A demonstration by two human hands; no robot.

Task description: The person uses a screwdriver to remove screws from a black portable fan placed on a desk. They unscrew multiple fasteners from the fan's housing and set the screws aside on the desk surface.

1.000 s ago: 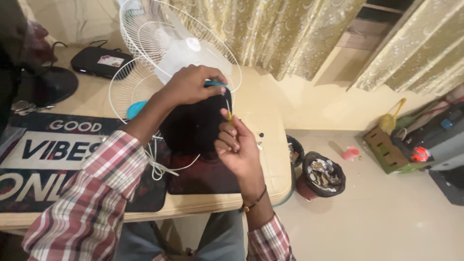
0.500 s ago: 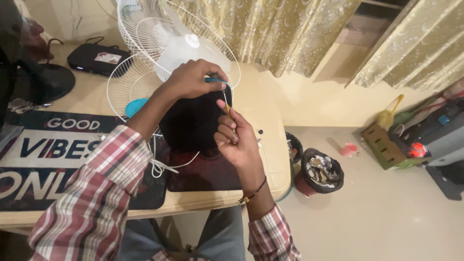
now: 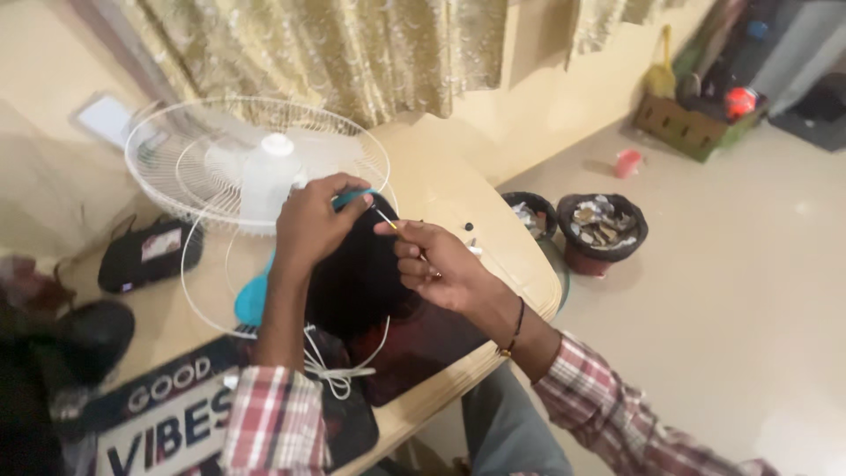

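A black zipped pouch (image 3: 148, 254) lies at the far left of the beige tabletop (image 3: 441, 189), beside a round white wire fan guard (image 3: 256, 159) that stands tilted behind the hands. The left hand (image 3: 310, 227) is closed over the top of a dark fan motor housing (image 3: 357, 273), fingers wrapped on a teal piece. The right hand (image 3: 441, 264) pinches a thin yellow-handled screwdriver (image 3: 388, 219), its long axis slanting up-left, tip pointing toward the left hand's fingers. Two dark round pots (image 3: 603, 231) stand on the floor at right.
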